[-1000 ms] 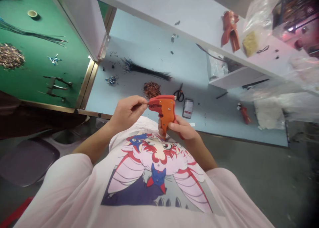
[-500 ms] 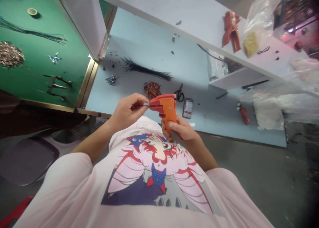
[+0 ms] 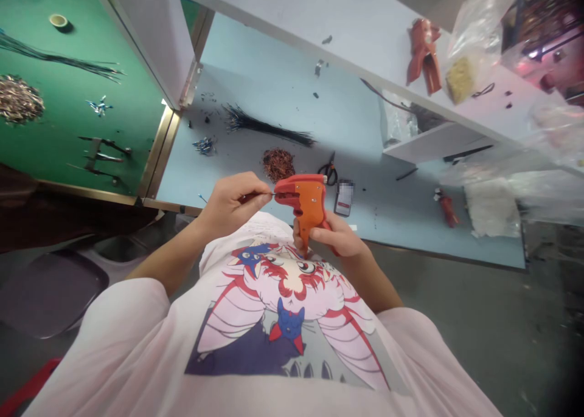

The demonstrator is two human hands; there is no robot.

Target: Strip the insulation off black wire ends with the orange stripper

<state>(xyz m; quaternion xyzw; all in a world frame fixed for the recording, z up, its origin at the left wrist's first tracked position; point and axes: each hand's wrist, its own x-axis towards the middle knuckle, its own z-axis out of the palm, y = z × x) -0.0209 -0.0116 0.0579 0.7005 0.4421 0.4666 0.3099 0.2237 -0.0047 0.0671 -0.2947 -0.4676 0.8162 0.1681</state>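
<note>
My right hand [image 3: 335, 231] is wrapped round the grips of an orange and red wire stripper [image 3: 310, 201], its jaws pointing left. My left hand [image 3: 239, 201] pinches a thin dark wire [image 3: 273, 194] right at the mouth of those jaws. How far the wire reaches between them is too small to tell. Behind the left hand a blue-tipped end [image 3: 201, 197] sticks out, apparently of the same wire. Just beyond the stripper lies a heap of copper-coloured scraps [image 3: 278, 165], with a bundle of black wires [image 3: 274, 127] farther back.
Black-handled scissors [image 3: 329, 172] and a phone [image 3: 344, 198] lie right of the stripper. Small blue-tipped pieces [image 3: 204, 146] are at the left. A shelf [image 3: 356, 34] overhangs the bench, bearing another red tool [image 3: 424, 55]. Plastic bags [image 3: 493, 207] and red-handled pliers [image 3: 446, 208] lie far right.
The stripper has shifted slightly right, and its grips look a little farther apart. My left fingertips stay close to the jaws. A blue-tipped end now shows behind my left hand.
</note>
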